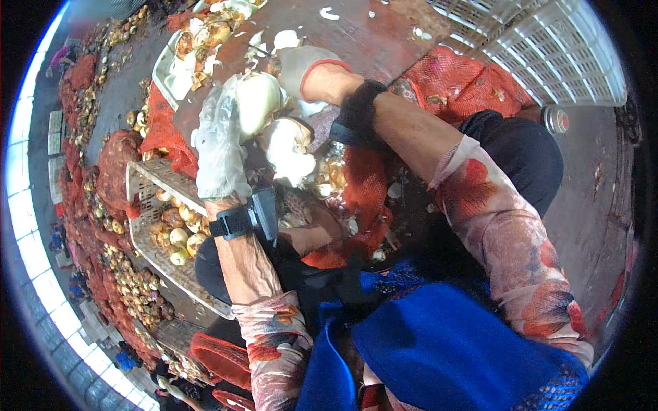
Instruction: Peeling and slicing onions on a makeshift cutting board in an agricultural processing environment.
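A large, pale, peeled onion (259, 103) sits in my left hand (221, 140), which wears a thin whitish glove and has its fingers closed around the onion's left side. Just beyond and to the right is my right hand (305, 70), in a pale glove with a red cuff. Its fingers are curled, and a thin dark strip shows by them near the onion's top; its kind is unclear. White onion peel (289, 152) hangs or lies just below the onion. Another white piece of onion (286, 40) lies on the board (370, 34) past my right hand.
A white tray (164, 65) of onions and skins stands at the far left. Nearer, a plastic crate (147, 226) holds several yellow onions. Red mesh sacks (466, 82) and a white slatted basket (555, 51) are at the right. A lidded jar (556, 120) stands by my knee.
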